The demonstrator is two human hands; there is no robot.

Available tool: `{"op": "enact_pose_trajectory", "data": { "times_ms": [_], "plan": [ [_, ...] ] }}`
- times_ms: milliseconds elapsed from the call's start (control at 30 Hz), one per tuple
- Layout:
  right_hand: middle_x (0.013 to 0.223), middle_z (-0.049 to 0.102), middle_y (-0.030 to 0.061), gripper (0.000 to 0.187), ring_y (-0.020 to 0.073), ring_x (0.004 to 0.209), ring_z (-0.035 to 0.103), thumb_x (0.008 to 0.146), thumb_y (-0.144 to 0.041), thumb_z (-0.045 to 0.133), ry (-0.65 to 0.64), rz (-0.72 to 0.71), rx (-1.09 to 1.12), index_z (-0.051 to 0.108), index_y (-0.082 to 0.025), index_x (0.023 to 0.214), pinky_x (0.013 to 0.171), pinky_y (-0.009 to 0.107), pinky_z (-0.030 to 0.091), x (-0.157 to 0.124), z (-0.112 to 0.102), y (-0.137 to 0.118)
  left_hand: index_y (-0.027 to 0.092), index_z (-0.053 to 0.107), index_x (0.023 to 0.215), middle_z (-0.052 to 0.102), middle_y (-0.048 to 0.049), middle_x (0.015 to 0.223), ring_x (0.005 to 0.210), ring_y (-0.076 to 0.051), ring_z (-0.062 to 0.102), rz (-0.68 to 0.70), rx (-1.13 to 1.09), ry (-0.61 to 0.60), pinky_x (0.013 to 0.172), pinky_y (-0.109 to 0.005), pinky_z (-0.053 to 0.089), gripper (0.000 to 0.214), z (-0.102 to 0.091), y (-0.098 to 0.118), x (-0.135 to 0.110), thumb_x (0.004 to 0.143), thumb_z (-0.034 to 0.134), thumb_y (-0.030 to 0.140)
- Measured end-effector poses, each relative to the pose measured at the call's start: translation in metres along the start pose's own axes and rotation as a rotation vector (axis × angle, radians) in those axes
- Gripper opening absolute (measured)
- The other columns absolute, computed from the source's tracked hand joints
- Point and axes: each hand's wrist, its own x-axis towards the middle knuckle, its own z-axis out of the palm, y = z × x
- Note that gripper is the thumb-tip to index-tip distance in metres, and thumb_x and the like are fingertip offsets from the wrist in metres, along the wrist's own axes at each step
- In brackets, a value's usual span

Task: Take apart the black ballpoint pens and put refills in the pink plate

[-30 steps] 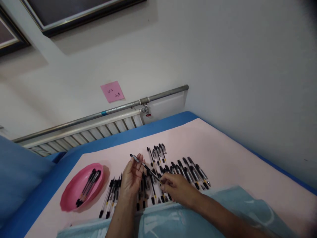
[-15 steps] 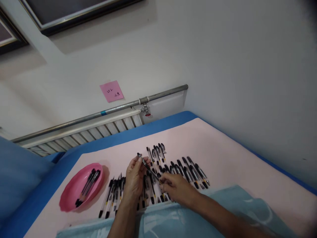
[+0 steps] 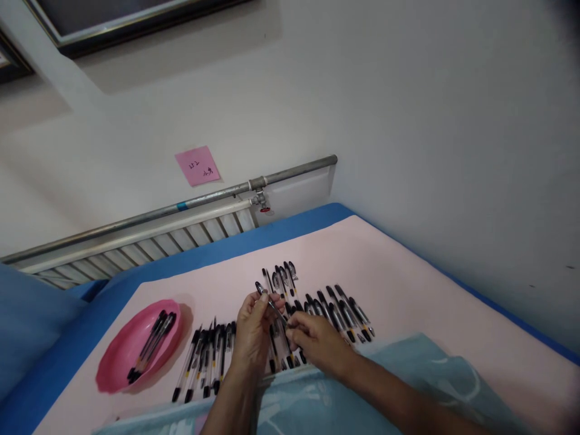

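Note:
Between my two hands is a clear pen with a black cap (image 3: 272, 304), slanting from upper left to lower right. My left hand (image 3: 252, 323) pinches it near the capped upper end. The fingers of my right hand (image 3: 312, 338) are closed on its lower end, which they partly hide. Below and around my hands lie rows of pen parts: black caps, clear barrels and refills with yellow bits (image 3: 209, 356). More capped pieces (image 3: 347, 314) lie to the right, and a small group of parts (image 3: 281, 278) sits farther back.
At the left a pink plastic bowl (image 3: 106, 356) holds several pens (image 3: 154, 341). A pink sheet (image 3: 389, 284) covers the blue table (image 3: 312, 219). Behind stand a radiator (image 3: 167, 243) and a pipe (image 3: 217, 194) along the wall. Light-blue cloth (image 3: 344, 399) lies at the near edge.
My right hand has slid up closer to my left along the pen, and the cap end now points up more clearly. The whole view has shifted slightly.

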Motion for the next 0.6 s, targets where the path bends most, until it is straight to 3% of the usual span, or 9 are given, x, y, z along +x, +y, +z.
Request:
{"op": "enact_pose_trajectory", "data": {
  "times_ms": [333,500,600],
  "plan": [
    [0.056,0.055,-0.0039,0.008,0.0099,0.053,0.05,0.074,-0.02,0.045,0.037,-0.027,0.011,0.05,-0.018,0.068,0.05,0.019,0.036,-0.001,0.001,-0.002,0.017,0.053,0.079,0.064,-0.0004,0.073,0.07,-0.013,0.063,0.063,0.016,0.021,0.07,-0.026,0.046,0.024,0.01,-0.005,-0.008,0.068,0.065,0.036],
    [0.066,0.058,-0.0007,0.026,0.0109,0.05,0.05,0.075,-0.029,0.044,0.041,-0.039,0.041,0.056,-0.017,0.094,0.045,0.021,0.036,0.004,-0.002,-0.004,0.015,0.053,0.078,0.062,-0.0016,0.067,0.058,-0.012,0.059,0.04,0.016,-0.047,0.057,-0.023,0.044,0.027,0.021,-0.009,-0.016,0.068,0.063,0.038],
    [0.072,0.061,0.0017,0.037,0.0117,0.047,0.05,0.074,-0.041,0.047,-0.029,-0.04,0.011,0.058,-0.018,0.1,0.045,0.024,0.038,0.001,-0.007,-0.006,0.014,0.054,0.08,0.061,-0.0015,0.066,0.061,-0.012,0.06,0.168,0.09,0.005,0.061,-0.025,0.045,0.027,0.009,0.007,-0.008,0.069,0.061,0.038]
  ]
}}
